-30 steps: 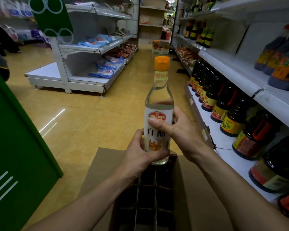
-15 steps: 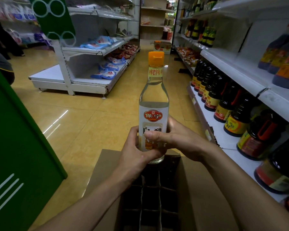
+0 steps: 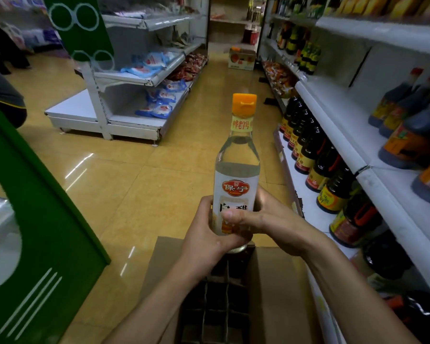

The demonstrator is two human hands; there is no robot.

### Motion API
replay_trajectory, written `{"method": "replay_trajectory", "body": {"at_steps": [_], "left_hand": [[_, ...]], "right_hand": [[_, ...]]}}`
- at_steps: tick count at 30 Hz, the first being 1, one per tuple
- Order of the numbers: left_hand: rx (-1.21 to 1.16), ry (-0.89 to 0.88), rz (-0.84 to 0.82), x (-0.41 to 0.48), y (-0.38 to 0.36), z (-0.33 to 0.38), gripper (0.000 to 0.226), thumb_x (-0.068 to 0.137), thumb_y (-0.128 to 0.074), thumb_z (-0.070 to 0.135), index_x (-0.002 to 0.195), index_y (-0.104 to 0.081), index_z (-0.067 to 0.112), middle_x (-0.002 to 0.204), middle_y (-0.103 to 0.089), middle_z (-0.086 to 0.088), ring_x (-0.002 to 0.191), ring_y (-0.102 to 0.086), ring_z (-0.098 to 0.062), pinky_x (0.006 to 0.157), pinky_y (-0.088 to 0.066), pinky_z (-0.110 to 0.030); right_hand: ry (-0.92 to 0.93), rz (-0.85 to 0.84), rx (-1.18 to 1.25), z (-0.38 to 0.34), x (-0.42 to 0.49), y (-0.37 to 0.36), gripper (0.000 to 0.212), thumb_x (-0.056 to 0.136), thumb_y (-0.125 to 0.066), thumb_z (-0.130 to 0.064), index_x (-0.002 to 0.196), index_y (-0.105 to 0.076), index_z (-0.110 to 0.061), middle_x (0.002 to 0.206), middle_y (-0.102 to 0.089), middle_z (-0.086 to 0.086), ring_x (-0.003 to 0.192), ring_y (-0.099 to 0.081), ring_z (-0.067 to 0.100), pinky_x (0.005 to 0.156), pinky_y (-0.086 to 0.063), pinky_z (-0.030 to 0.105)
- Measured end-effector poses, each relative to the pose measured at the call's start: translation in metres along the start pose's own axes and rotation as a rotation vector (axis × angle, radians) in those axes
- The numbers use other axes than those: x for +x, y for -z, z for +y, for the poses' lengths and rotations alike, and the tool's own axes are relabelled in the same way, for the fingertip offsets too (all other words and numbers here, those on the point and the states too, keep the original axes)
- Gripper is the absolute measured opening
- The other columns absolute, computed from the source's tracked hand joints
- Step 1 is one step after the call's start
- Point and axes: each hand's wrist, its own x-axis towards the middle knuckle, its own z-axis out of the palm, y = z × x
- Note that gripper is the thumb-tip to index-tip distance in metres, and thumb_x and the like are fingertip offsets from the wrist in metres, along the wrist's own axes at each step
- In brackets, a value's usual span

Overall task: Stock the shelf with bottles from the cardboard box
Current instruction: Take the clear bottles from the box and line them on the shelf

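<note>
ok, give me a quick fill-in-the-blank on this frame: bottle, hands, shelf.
1. The cap of the clear bottle is ____.
2. The left hand and right hand grip the bottle's ____ half.
3. The dark sauce bottles stand on the shelf to the person's ____.
4. The cardboard box lies directly ____ the held bottle.
Missing words: orange; lower; right; below.

A shop — stocked shelves (image 3: 333,115) line an aisle (image 3: 159,175)
</note>
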Motion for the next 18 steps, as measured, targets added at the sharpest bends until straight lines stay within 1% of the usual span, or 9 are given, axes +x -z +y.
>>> {"method": "replay_trajectory", "body": {"at_steps": [3,6,8,12,15,18], "left_hand": [[-0.006,0.002,-0.012,-0.005,0.0,0.068,0.068,0.067,-0.088,0.014,0.122,-0.052,0.031,0.108,-0.074,0.006,0.099,-0.074,-0.013,0.082,-0.063,-0.036],[-0.006,-0.01,-0.037,-0.011,0.001,0.144,0.066,0.074,-0.087,0.004,0.123,-0.052,0.03,0.109,-0.074,0.007,0.101,-0.073,-0.011,0.083,-0.063,-0.035],[-0.007,-0.014,-0.054,-0.017,0.002,0.2,0.066,0.075,-0.085,0.002,0.124,-0.052,0.029,0.11,-0.074,0.007,0.102,-0.073,-0.012,0.084,-0.063,-0.036],[-0.024,-0.018,-0.069,-0.033,0.004,0.314,0.064,0.076,-0.083,-0.002,0.124,-0.052,0.026,0.11,-0.074,0.004,0.1,-0.073,-0.013,0.08,-0.063,-0.034],[-0.037,-0.029,-0.102,-0.045,0.007,0.397,0.061,0.076,-0.082,-0.005,0.121,-0.053,0.023,0.105,-0.075,0.003,0.096,-0.075,-0.013,0.075,-0.062,-0.03],[-0.059,-0.04,-0.144,-0.056,0.011,0.469,0.057,0.078,-0.08,-0.009,0.12,-0.054,0.019,0.102,-0.076,0.001,0.09,-0.076,-0.012,0.071,-0.061,-0.026]], "right_hand": [[0.004,0.011,0.013,-0.062,-0.014,0.011,0.066,0.081,-0.079,-0.032,0.139,-0.047,-0.036,0.12,-0.074,-0.007,0.111,-0.072,0.013,0.084,-0.059,0.028],[-0.001,0.003,0.013,-0.138,-0.03,0.025,0.07,0.083,-0.078,-0.031,0.143,-0.043,-0.035,0.124,-0.072,-0.005,0.112,-0.072,0.014,0.084,-0.059,0.029],[0.004,0.007,-0.001,-0.194,-0.043,0.034,0.068,0.086,-0.077,-0.028,0.144,-0.043,-0.034,0.125,-0.072,-0.004,0.112,-0.072,0.015,0.086,-0.06,0.03],[0.003,0.036,-0.022,-0.305,-0.071,0.045,0.06,0.091,-0.076,-0.023,0.142,-0.045,-0.029,0.124,-0.072,-0.002,0.112,-0.072,0.015,0.091,-0.061,0.035],[-0.001,0.063,-0.046,-0.381,-0.087,0.053,0.064,0.09,-0.079,-0.029,0.144,-0.045,-0.028,0.127,-0.072,0.001,0.115,-0.071,0.019,0.099,-0.058,0.046],[0.006,0.093,-0.058,-0.449,-0.104,0.058,0.067,0.087,-0.081,-0.034,0.143,-0.045,-0.029,0.128,-0.071,0.0,0.117,-0.07,0.019,0.103,-0.055,0.049]]}}
